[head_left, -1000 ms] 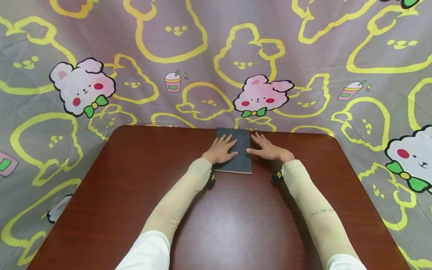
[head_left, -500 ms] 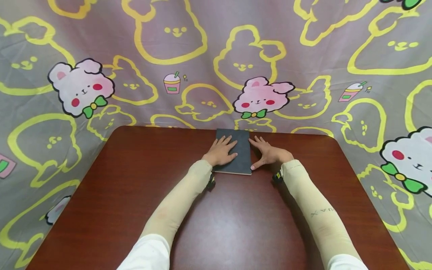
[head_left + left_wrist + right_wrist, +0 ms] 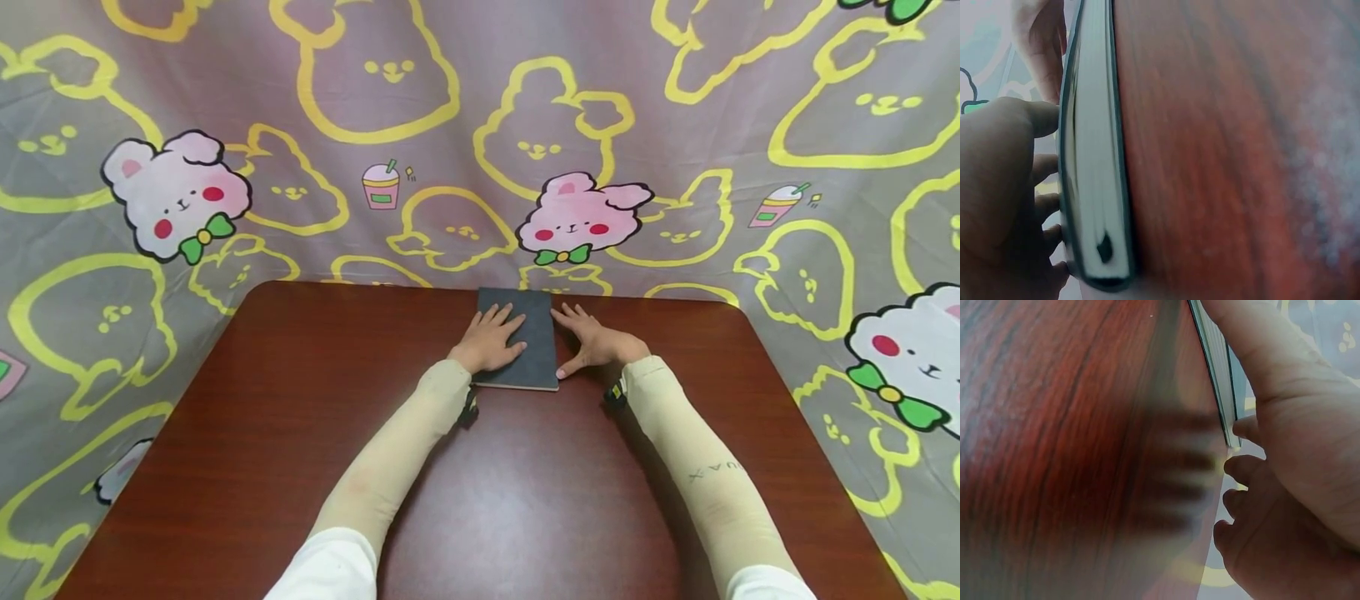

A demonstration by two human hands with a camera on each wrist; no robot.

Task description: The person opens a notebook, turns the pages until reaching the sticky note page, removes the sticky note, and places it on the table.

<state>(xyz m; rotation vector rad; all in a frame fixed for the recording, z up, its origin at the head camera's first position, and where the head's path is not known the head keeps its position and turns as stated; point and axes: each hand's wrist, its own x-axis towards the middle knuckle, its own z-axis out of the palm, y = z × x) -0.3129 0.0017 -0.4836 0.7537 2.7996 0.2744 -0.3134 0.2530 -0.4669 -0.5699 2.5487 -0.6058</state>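
Observation:
A dark grey hardcover book lies closed near the far edge of the table. My left hand rests flat on its cover with the fingers spread. In the left wrist view the book's pale page edges and rounded spine show, with fingertips on the cover. Beside the book's right edge is my right hand, thumb and index finger stretched apart along that side. The right wrist view shows the book's page side close to the right thumb; whether the thumb touches it is hard to tell.
The reddish-brown wooden table has rounded far corners. A grey curtain with yellow outlines and cartoon rabbits hangs right behind the far edge and along both sides.
The right thumb has swung down toward the book's near right corner and the index finger has come to its right edge. My left hand has stayed on the cover.

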